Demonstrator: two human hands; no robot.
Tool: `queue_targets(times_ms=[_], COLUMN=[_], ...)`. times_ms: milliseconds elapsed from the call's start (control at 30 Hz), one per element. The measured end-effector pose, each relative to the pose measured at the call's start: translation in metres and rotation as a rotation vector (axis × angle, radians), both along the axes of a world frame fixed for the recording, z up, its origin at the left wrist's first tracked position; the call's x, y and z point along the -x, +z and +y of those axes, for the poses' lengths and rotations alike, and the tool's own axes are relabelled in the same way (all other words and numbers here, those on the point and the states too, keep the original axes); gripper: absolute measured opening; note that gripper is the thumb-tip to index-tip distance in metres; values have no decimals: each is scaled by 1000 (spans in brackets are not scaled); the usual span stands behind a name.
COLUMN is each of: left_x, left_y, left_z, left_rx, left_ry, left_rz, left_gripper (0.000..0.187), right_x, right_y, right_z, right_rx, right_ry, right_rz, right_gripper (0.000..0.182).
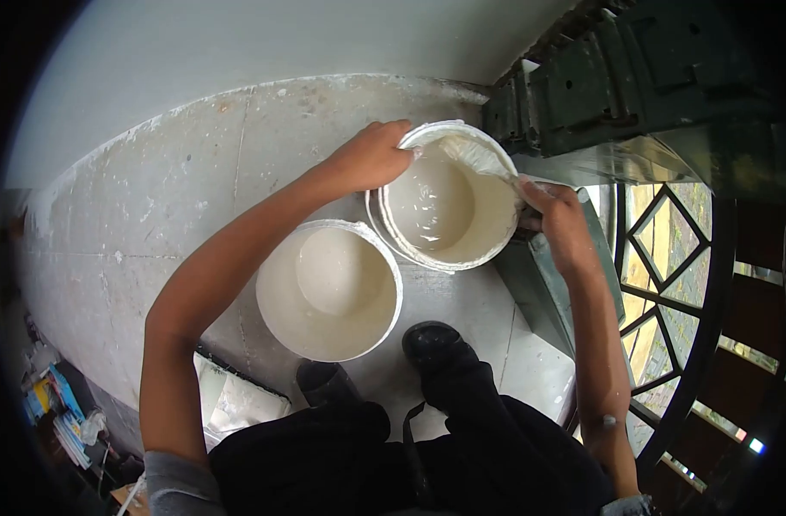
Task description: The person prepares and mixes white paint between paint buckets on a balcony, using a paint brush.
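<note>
Both hands are on a white bucket (pixel 498 225) with a pale, creamy liquid (pixel 427 202) in it, glossy on top. Fingers of my left hand (pixel 374 156) are closed over its upper left rim. Across from it, my right hand (pixel 558 222) grips the right side of the rim, some fingers hidden behind the wall. A crumpled, whitish film (pixel 477 156) clings inside the upper right of this bucket. Closer to my feet stands a second white bucket (pixel 365 320), its inside coated off-white, with a pale round bottom. Neither hand touches it.
Grey, paint-spotted floor (pixel 165 211) spreads to the left below a pale wall (pixel 281 39). Dark green metal cases (pixel 616 82) stand at the upper right, beside a black lattice gate (pixel 663 292). A white-smeared tray (pixel 238 396) lies near my left foot; clutter (pixel 62 413) sits lower left.
</note>
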State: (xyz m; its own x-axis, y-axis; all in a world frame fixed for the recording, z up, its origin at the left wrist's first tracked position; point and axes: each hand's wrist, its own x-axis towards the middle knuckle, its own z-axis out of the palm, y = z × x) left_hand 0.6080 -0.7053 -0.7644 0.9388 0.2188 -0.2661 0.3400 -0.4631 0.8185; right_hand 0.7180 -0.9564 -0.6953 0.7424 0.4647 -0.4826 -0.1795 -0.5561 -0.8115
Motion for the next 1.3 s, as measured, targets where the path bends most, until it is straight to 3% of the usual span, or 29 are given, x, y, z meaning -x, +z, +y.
queue_targets(times_ms=[167,400,467,500,600,933,1033,1300], left_x=[4,20,24,31,51,103,102,115], left_y=[8,60,72,91,102,91,76,73], left_z=[-9,-8,-2,-3,-2,9,12,11], left_rx=[-28,14,40,105,7,-119,-164,-201], left_ry=[95,155,135,178,233,326,322,363], left_rz=[-89,-315,-460,-388,-529,-761,-1004,-980], left_gripper=[27,25,25,25,24,31,30,32], right_x=[2,22,25,30,40,77,87,94], right_y=[16,63,80,86,100,100,100,107], right_z=[2,3,3,4,2,11,11,13], right_rx=[-94,-196,-278,-294,-367,-372,-383,-302], right_ry=[2,-162,-87,-114,-13,175,212,368], right_rz=[112,-38,-20,-43,-71,-252,-327,-514], right_gripper=[40,36,35,35,32,33,30,31])
